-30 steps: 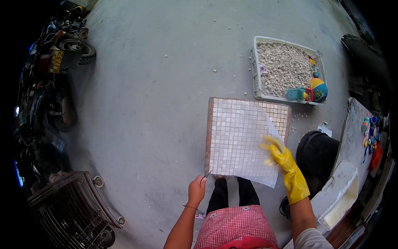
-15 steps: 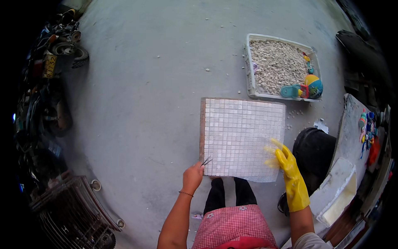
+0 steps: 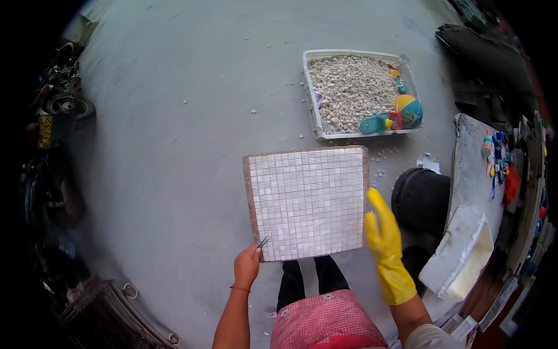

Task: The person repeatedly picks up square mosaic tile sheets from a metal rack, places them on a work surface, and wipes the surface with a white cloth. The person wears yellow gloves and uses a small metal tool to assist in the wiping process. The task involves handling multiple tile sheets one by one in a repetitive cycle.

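Lying flat now — the once-lifted mesh [image 3: 311, 200], gloved right hand [image 3: 386, 247] beside it.

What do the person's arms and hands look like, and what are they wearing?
The right hand wears a long, bright yellow, smooth glove covering the wrist; a pale grey fabric sleeve shows farther up. The left hand is ungloved, with a thin, dark, beaded bracelet around its wrist.
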Demonstrator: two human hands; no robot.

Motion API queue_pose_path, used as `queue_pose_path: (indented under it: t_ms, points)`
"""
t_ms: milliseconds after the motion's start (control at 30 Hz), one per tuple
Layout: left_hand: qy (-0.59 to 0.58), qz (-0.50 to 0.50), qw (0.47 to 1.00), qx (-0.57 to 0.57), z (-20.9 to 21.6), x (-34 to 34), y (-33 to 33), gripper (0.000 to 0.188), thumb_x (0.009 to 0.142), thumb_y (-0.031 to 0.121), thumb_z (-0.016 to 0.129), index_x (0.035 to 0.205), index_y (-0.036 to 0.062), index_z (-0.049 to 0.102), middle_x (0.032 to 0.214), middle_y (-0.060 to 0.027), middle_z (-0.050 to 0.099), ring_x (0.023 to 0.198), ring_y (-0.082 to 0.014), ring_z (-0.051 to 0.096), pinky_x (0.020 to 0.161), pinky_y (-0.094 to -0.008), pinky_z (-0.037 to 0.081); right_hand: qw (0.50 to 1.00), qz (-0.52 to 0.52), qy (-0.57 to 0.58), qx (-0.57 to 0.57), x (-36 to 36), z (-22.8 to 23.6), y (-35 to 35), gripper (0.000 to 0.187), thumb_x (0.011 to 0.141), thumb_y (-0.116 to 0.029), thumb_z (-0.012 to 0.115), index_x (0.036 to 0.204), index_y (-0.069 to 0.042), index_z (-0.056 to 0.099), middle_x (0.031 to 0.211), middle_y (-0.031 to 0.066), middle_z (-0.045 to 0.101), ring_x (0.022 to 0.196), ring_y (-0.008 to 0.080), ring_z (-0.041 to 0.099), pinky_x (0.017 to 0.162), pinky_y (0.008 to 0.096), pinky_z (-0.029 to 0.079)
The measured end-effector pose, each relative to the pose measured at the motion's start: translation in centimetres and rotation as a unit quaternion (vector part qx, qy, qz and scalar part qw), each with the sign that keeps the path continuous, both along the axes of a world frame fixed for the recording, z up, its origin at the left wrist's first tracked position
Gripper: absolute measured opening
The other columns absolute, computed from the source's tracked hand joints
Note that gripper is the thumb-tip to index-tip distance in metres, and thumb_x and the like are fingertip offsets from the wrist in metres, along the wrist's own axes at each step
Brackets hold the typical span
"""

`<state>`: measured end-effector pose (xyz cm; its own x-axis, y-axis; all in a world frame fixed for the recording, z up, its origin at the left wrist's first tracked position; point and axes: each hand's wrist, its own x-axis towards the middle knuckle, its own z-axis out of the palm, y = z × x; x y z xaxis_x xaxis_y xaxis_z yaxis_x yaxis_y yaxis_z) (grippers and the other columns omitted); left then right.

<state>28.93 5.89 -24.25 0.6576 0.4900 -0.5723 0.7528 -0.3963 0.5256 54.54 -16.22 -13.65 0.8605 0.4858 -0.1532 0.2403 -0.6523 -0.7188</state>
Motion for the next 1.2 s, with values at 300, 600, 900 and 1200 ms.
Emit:
queue_pose_path:
  t_ms: [300, 600, 900, 1200]
  points:
    - [0.01, -0.007, 1.0, 0.01, -0.2, 0.4, 0.1, 0.016, 0.087, 0.018, 0.052, 0.082, 0.0035, 0.052, 0.071, -0.0199, 0.056, 0.067, -0.0413, 0.053, 0.056, -0.047, 0.04, 0.965, 0.218, -0.124, 0.071, -1.3, -7.9, 14.7, 0.063, 0.077, -0.033, 0.064, 0.13, -0.006, 0.044, 0.138, 0.0193, 0.037, 0.129, 0.0384, 0.031, 0.107, 0.0449, 0.023]
    - [0.027, -0.001, 0.999, 0.037, 0.0, 0.3, 0.1, 0.013, 0.087, 0.018, 0.053, 0.083, 0.0055, 0.054, 0.072, -0.0183, 0.058, 0.068, -0.0402, 0.055, 0.057, -0.0474, 0.041, 0.962, 0.076, -0.25, -0.077, 8.7, -10.7, 4.0, 0.052, 0.082, -0.027, 0.059, 0.127, -0.005, 0.048, 0.133, 0.0179, 0.044, 0.125, 0.035, 0.038, 0.105, 0.043, 0.026]
    - [-0.033, 0.056, 0.995, -0.071, -0.6, -0.2, 0.0, 0.014, 0.086, 0.016, 0.053, 0.088, 0.0039, 0.058, 0.068, -0.0186, 0.056, 0.065, -0.0372, 0.056, 0.058, -0.0413, 0.043, 0.964, 0.132, -0.224, -0.051, 4.5, -8.3, 9.7, 0.058, 0.079, -0.023, 0.063, 0.13, -0.003, 0.044, 0.135, 0.0213, 0.04, 0.126, 0.0372, 0.036, 0.107, 0.0441, 0.023]
    - [-0.029, 0.248, 0.863, -0.44, -1.6, -0.8, 1.1, 0.024, 0.091, 0.022, 0.05, 0.086, 0.0019, 0.062, 0.062, 0.0041, 0.047, 0.054, -0.0039, 0.038, 0.05, -0.0186, 0.029, 0.92, 0.327, -0.189, 0.109, -3.8, -13.2, 22.6, 0.05, 0.078, -0.024, 0.063, 0.123, -0.007, 0.051, 0.129, 0.0158, 0.048, 0.122, 0.0316, 0.043, 0.105, 0.0417, 0.029]
